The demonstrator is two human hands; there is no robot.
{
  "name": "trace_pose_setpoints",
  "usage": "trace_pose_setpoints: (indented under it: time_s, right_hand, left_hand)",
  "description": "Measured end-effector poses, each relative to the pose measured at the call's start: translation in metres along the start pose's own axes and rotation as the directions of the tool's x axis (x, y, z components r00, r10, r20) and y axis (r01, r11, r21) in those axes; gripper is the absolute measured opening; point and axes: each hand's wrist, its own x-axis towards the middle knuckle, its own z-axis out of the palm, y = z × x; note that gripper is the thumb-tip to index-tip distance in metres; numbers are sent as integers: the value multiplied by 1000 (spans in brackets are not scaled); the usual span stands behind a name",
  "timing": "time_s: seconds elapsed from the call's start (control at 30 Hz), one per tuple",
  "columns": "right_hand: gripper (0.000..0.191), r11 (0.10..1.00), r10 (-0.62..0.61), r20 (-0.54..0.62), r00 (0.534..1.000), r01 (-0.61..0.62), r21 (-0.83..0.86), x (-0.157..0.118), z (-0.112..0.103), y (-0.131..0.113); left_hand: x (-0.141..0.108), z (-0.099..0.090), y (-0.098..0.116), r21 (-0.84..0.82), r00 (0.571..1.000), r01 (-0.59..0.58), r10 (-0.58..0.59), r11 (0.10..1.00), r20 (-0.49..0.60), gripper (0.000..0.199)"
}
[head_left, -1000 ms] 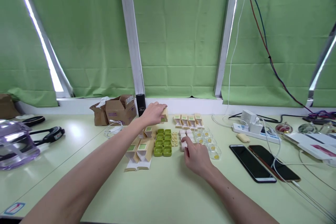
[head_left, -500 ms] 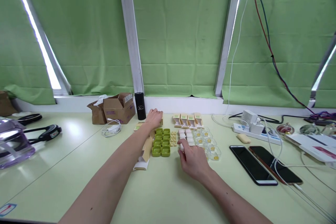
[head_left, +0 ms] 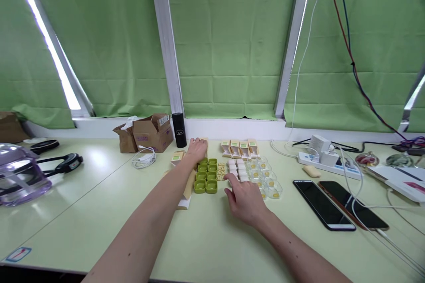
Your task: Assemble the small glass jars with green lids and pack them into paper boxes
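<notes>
Green cups (head_left: 211, 177) are risking knocks if left hand (head_left: 198, 149) drifts; its grip and right hand's (head_left: 246, 197) are eluding me.

Wide pale-green table (head_left: 206, 247) here, and it's carrying plenty! Green trays (head_left: 200, 186) sit on the near-right side of the left hand (head_left: 197, 149), then small cream pieces (head_left: 221, 171), then white blocks (head_left: 233, 168) and clear cups (head_left: 275, 189) just past the right hand (head_left: 247, 201). Well right of that hand, two phones (head_left: 323, 205) lie side by side, power strip (head_left: 340, 171) behind them. Left of the left hand: black tumbler (head_left: 179, 130), cardboard box (head_left: 151, 139), white cable (head_left: 144, 159), and farthest out, a purple container (head_left: 25, 177)!
</notes>
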Motion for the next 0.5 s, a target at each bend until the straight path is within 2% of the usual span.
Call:
trace_pose_setpoints:
  time_s: [0.13, 0.23, 0.4, 0.5]
  right_hand:
    - [37, 1000, -5, 12, 1000, 5, -4, -1, 0, -1]
    - [37, 1000, -10, 8, 1000, 10, -9, -1, 0, -2]
    - [37, 1000, -17, 20, 1000, 17, -5, -1, 0, -3]
    - [37, 1000, -20, 25, 999, 20, 1, -1, 0, -3]
  left_hand:
    - [-10, -7, -3, -22, 1000, -3, 2, 1000, -4, 34]
    - [-18, -9, -2, -29, 999, 14, -13, 999, 35, 21]
    - [-24, -8, 7, -37, 989, 66, -61, 997, 133, 40]
    - [-25, -9, 10, -48, 984, 90, -82, 995, 157, 39]
